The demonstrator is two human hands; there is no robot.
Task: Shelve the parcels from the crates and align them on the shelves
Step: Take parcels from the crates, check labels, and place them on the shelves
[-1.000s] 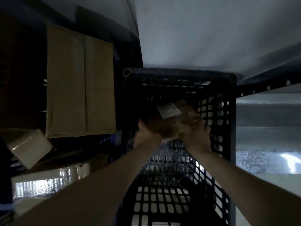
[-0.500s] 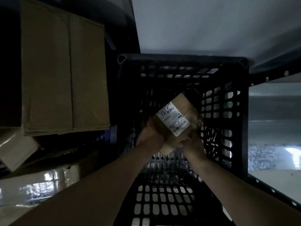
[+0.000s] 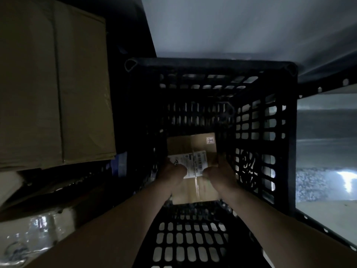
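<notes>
A small brown cardboard parcel (image 3: 193, 146) with a white printed label and clear tape sits inside a black perforated plastic crate (image 3: 210, 64), held flat with its label facing up. My left hand (image 3: 174, 174) grips its left edge, thumb on the label. My right hand (image 3: 218, 174) grips its right edge, thumb on top. Both forearms reach down into the crate from the bottom of the view.
A large cardboard box (image 3: 54, 84) stands to the left of the crate, with smaller boxes (image 3: 9, 187) and a shiny wrapped package (image 3: 32, 229) below it. A grey shelf surface (image 3: 241, 22) lies beyond the crate, and a metal shelf rail (image 3: 328, 84) runs at the right.
The parcel turned from tilted on its corner to flat and square, label up. Both hands shifted to its side edges. The camera moved closer over the crate.
</notes>
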